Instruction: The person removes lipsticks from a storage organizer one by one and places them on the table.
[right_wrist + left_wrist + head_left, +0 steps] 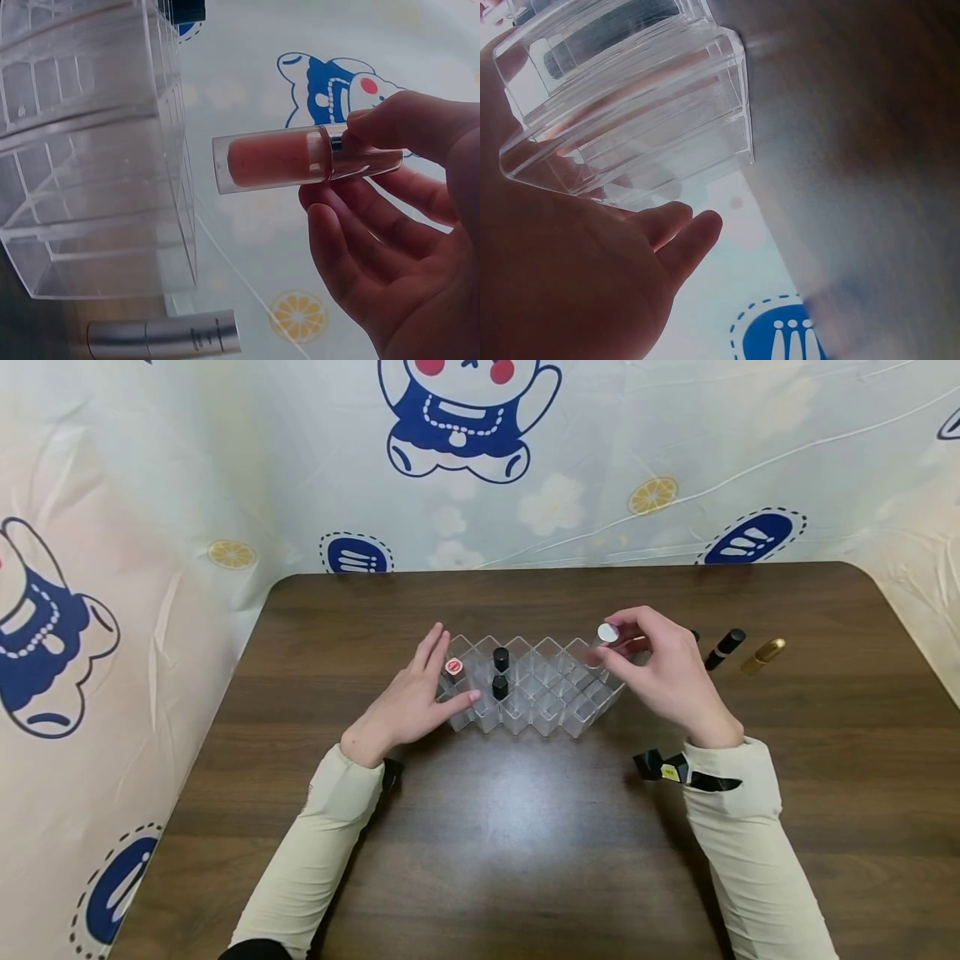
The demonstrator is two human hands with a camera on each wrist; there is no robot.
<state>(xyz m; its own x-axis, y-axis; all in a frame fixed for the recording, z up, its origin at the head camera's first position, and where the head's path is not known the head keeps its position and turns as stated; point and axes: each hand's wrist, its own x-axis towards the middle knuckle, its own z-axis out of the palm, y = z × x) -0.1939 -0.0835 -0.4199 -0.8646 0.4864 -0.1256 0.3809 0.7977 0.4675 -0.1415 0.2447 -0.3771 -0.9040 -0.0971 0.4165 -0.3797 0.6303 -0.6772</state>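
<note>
We see the right hand (663,672) pinching a glossy, cylindrical pink tube (274,159) above a clear, diamond-celled rack (546,708). The left hand (408,703), straight-fingered, flanks the rack.

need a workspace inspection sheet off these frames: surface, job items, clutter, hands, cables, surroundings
Surface: dark wood-grain table, glare in front of the organizer.
Job items: clear organizer, holding a red-topped tube and two black-topped tubes toward its left; pink tube, in hand near its right end; black tube and gold tube to its right; silver tube, seen in the right wrist view.
Clutter: nothing seen beyond these.
Hands: left hand at the organizer's left end, fingers extended; right hand gripping the pink tube's shiny end.
Cables: nothing seen.
Surroundings: cartoon-print backdrop behind the table and at both sides.
</note>
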